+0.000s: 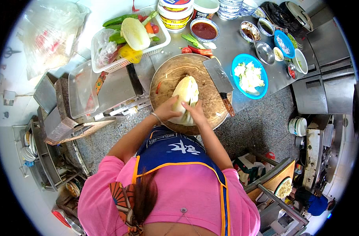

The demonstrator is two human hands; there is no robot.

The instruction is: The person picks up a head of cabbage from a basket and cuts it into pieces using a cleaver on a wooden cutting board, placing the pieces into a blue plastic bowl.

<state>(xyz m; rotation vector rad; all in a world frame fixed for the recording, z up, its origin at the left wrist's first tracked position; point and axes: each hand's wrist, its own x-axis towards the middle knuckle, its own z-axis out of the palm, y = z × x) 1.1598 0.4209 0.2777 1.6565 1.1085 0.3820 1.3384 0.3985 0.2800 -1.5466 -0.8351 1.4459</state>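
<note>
Both hands hold a napa cabbage [183, 91] upright-pointing away from me on a round wooden chopping block [164, 70]. My left hand [168, 109] grips its left side, and my right hand [195, 111] grips its right side, thumb over the leaves. A cleaver [217, 75] rests on the block's right edge, its wooden handle towards me. Cut cabbage pieces [248, 77] fill part of a blue plastic basket [235, 63] at the right. Beyond the block lie red chilli peppers [200, 51], scallion pieces [194, 40] and a piece of tomato [186, 50].
A white basket [164, 44] of vegetables stands at the back left, near a clear plastic tray [79, 100]. A bowl of red sauce [205, 30], a steel ladle [265, 52] and several bowls stand on the steel table. Another person [313, 202] is at the far lower right.
</note>
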